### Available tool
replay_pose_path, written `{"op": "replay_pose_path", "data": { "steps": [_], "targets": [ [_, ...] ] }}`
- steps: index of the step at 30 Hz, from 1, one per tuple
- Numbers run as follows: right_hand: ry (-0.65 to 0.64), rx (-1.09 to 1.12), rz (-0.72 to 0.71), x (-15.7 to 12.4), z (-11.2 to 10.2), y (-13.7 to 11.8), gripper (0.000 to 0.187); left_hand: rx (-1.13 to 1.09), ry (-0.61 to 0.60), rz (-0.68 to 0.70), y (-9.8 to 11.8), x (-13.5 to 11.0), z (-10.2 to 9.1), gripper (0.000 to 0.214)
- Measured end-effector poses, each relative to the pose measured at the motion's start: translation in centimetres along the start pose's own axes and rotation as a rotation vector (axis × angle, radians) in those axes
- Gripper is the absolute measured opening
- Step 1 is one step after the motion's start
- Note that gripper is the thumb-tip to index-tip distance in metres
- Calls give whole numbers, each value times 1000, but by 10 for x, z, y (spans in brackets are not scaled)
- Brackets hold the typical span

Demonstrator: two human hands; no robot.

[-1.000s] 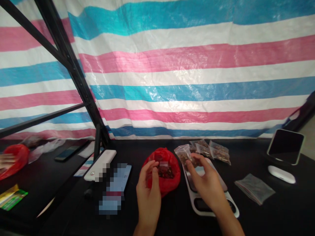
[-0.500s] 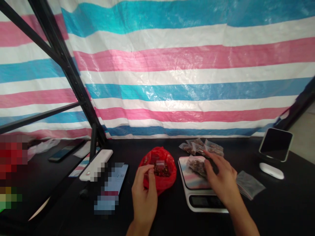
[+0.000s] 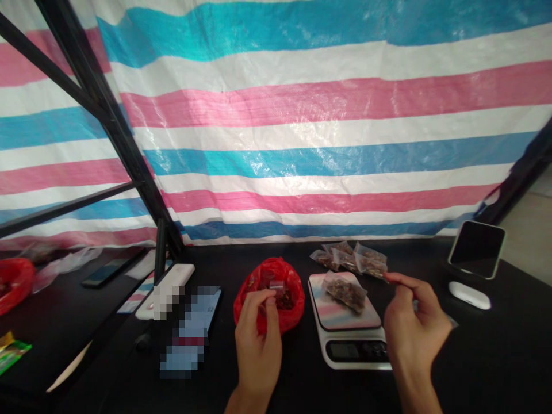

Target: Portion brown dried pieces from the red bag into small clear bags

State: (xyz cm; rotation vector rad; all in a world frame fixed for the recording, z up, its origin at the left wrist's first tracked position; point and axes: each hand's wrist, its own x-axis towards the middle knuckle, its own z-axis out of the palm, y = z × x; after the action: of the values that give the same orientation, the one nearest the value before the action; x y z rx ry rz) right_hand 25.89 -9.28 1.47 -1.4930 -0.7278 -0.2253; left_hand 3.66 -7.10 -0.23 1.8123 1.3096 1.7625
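My left hand (image 3: 260,339) is over the near edge of a red plastic bag (image 3: 291,322), its thumb and fingertips drawn together in a pinch. Anything between them is too small to make out. Inside the bag lie dark dried bits and a small clear scoop or cup (image 3: 277,286). A filled clear plastic packet (image 3: 345,292) rests on the white kitchen scale (image 3: 321,352). Just right of the scale, my right hand (image 3: 414,328) hovers with its index finger stretched out and the others curled, holding nothing visible. It mostly hides an empty clear bag (image 3: 453,323).
Several filled packets (image 3: 350,259) lie behind the scale. A phone (image 3: 194,328) and a white power bank (image 3: 170,290) are at left. A white case (image 3: 469,294) and a dark-screened device (image 3: 478,248) stand at right. A black frame (image 3: 140,172) rises at left.
My right hand has let go of the filled packet, leaving it on the scale, and moved right. My left hand stays pinched at the red bag. The view has shifted slightly.
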Motion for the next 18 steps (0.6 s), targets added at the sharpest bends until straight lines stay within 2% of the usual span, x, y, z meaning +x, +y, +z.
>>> {"op": "replay_pose_path", "data": {
  "steps": [7, 15, 18],
  "targets": [
    [16, 19, 1, 0, -1, -1, 24, 2, -38, 34, 2, -4, 7, 20],
    [-162, -78, -110, 5, 1, 11, 28, 10, -36, 81, 1, -5, 9, 16],
    [-273, -203, -185, 3, 4, 17, 31, 2, -28, 92, 1, -5, 9, 16]
  ]
}}
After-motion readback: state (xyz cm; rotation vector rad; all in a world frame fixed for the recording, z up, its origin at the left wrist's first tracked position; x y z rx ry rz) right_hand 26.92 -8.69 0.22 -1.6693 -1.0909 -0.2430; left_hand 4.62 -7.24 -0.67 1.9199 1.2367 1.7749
